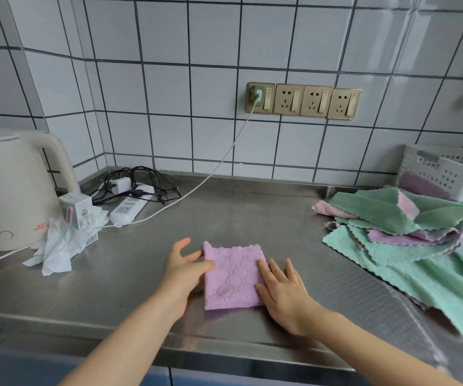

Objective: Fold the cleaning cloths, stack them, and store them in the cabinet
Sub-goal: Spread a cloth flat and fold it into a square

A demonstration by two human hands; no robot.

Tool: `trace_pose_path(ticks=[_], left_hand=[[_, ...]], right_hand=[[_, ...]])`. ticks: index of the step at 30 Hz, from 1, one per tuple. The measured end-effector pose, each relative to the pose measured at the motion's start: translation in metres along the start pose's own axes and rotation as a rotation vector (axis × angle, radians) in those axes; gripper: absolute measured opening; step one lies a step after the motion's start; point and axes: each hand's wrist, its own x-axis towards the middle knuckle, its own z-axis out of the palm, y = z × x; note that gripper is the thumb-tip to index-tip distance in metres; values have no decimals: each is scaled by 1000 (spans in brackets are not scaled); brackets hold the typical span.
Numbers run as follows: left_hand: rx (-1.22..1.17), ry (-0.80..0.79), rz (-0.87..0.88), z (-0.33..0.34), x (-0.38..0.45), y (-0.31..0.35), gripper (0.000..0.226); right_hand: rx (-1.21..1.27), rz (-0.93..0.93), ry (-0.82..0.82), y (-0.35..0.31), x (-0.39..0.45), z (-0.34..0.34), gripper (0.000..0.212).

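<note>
A small pink cloth (231, 277), folded into a square, lies flat on the steel counter (130, 274) in front of me. My left hand (184, 270) touches its left edge, thumb on top and fingers spread. My right hand (281, 291) rests flat on its right side with the fingers apart. A loose heap of green and pink cloths (408, 240) lies unfolded at the right of the counter.
A white perforated basket (447, 174) stands behind the heap. At the left are a cream kettle (10, 188), a small carton (75, 210), crumpled plastic wrap (57, 249) and a power strip with cables (133, 201). Wall sockets (304, 101) sit above.
</note>
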Motion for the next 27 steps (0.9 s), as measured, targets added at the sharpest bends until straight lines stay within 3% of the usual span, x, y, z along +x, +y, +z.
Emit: trace_pose_path(ticks=[4, 9, 14, 19, 27], left_hand=[[43, 22, 60, -3, 11, -7, 94], [-71, 53, 183, -22, 45, 0, 86], [-10, 130, 227, -59, 96, 16, 63], [388, 250, 344, -82, 149, 23, 29], [913, 206, 585, -92, 166, 8, 18]], right_hand=[[97, -65, 182, -6, 2, -2, 59], [511, -27, 202, -29, 31, -22, 61], [702, 45, 253, -70, 95, -36, 56], [609, 103, 227, -100, 164, -29, 45], [449, 95, 184, -100, 187, -9, 46]])
